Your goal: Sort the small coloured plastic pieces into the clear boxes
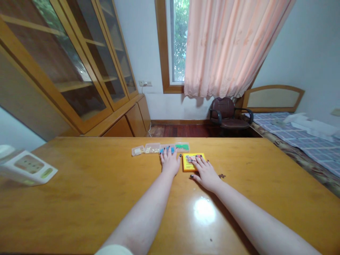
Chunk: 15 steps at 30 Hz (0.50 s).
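Note:
My left hand [170, 163] reaches forward with its fingers spread, the tips over a small clear tray of blue pieces [162, 151]. To the right of that tray stands one with green pieces [182, 146]; to its left are a tray of cream-coloured pieces [152, 148] and a smaller clear box [137, 151]. A flat yellow box [187, 166] with dark print lies between my hands. My right hand [207, 174] rests across its right part, fingers stretched out and thumb apart. Small brown pieces [222, 176] lie just beyond that hand's right side.
All this is on a wide wooden table [79, 212]. A white plastic container [29, 168] stands at the far left. Behind the table are a glass-door cabinet [79, 63], a brown armchair [225, 111] and a bed [302, 131].

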### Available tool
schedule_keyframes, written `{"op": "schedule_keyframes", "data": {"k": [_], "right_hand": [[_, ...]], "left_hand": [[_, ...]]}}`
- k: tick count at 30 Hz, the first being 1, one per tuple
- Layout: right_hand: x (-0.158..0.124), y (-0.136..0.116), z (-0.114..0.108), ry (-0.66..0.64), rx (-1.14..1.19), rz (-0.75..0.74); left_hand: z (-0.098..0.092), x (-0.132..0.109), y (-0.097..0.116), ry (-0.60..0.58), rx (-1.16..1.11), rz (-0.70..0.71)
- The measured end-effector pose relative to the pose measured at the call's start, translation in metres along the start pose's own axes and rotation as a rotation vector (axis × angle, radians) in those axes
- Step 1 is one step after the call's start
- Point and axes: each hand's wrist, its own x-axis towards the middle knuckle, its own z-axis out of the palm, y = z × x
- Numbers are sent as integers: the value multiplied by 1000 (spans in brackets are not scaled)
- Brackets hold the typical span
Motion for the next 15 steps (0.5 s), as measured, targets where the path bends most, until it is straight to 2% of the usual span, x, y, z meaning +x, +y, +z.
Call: {"op": "schedule_keyframes", "data": {"k": [4,9,13,15], "right_hand": [[6,-8,-2,-54,35,-38],[10,-17,-2,-40,46,-11],[0,5,-6,-27,48,178],[-11,23,-5,-24,7,375]], "left_hand": [[1,5,-2,-42,-18,-11],[2,8,-4,-79,-53,-30],[1,6,-5,-36,-88,-6],[2,5,-5,-22,-102,-6]]}}
